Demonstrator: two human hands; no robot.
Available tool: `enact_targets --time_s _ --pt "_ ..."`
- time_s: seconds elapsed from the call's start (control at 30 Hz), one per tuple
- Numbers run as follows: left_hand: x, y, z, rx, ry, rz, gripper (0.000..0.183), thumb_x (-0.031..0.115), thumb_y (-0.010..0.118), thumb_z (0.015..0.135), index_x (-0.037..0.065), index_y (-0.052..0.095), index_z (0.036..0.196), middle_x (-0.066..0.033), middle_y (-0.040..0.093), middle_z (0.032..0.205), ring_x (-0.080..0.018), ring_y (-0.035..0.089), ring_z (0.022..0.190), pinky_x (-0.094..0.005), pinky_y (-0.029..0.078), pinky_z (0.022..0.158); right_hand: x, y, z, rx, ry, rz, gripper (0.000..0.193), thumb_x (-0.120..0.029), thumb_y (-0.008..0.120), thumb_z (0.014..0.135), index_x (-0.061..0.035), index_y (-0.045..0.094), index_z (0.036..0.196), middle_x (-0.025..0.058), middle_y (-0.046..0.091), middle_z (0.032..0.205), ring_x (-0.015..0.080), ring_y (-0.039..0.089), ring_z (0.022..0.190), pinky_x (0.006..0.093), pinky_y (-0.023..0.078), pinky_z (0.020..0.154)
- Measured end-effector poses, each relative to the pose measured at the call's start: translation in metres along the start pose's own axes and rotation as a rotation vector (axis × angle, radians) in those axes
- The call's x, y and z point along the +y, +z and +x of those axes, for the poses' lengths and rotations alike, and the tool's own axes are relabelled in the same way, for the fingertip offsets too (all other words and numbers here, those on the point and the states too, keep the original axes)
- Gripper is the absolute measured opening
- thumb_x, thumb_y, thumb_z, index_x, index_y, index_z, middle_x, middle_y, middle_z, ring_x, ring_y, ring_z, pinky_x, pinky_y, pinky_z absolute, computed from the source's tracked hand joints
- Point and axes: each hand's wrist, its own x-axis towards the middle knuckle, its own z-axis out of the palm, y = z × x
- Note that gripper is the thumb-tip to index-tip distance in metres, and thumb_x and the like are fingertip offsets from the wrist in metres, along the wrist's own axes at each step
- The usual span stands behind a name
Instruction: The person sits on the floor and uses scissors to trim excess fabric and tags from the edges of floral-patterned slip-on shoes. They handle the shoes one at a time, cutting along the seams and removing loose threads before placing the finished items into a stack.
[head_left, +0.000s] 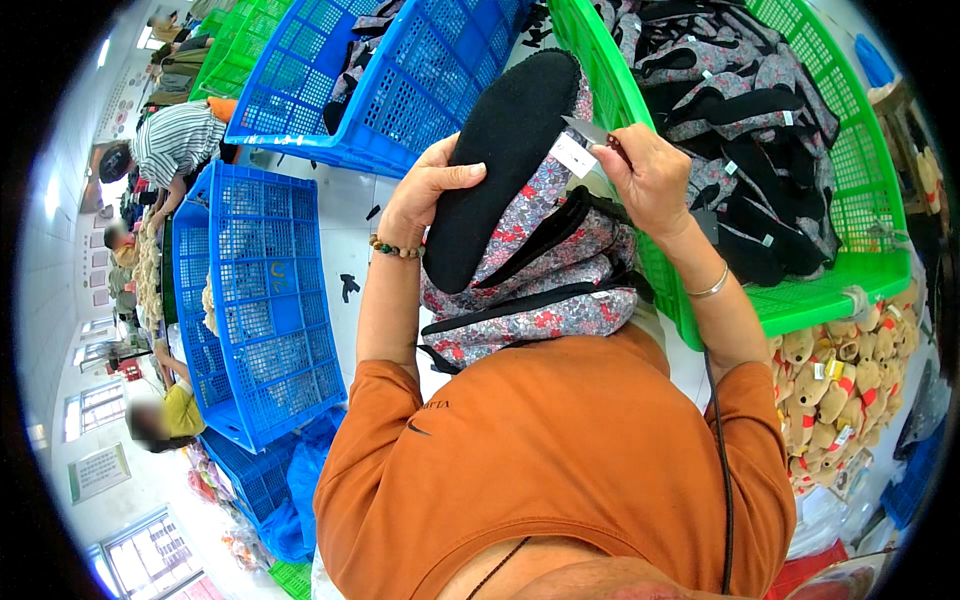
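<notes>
Floral backpack [545,270] held by both hands; right [650,175] pinches white tag [573,155].

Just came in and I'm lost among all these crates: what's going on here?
A person in an orange shirt holds a black-soled floral slipper in the left hand. The right hand pinches a small tool at the white tag on it. More floral slippers lie stacked on the lap. A green crate beside holds many others.
</notes>
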Motion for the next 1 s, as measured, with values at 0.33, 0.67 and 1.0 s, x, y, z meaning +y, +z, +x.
enact_targets --time_s 0.33,0.67,1.0 --pt "0.001 0.000 0.000 -0.040 -0.004 -0.044 0.061 0.007 0.071 0.074 -0.006 0.044 0.127 -0.0143 0.058 0.115 -0.0187 0.061 0.097 -0.0285 0.050 0.086 0.003 -0.001 -0.001 -0.089 0.194 0.208 0.025 -0.027 0.060 0.087 -0.0029 0.059 0.083 0.0157 0.057 0.070 0.0319 0.057 0.064 0.0360 0.044 0.055" --pt "0.002 -0.012 0.005 -0.042 -0.024 -0.076 0.049 0.011 0.067 0.079 -0.004 0.048 0.121 -0.0135 0.062 0.108 -0.0189 0.064 0.091 -0.0307 0.054 0.080 0.023 0.006 -0.003 -0.134 0.351 0.443 0.038 -0.035 0.049 0.094 -0.0025 0.060 0.078 0.0067 0.047 0.057 0.0116 0.044 0.051 0.0277 0.037 0.049" --pt "-0.011 -0.025 0.014 0.017 -0.192 -0.301 0.029 0.013 0.060 0.087 -0.007 0.054 0.107 -0.0182 0.065 0.093 -0.0213 0.068 0.072 -0.0288 0.059 0.062 0.010 0.022 -0.016 -0.185 0.391 0.556 0.018 -0.015 0.067 0.084 0.0011 0.060 0.087 -0.0049 0.046 0.062 0.0027 0.037 0.056 0.0196 0.032 0.048"
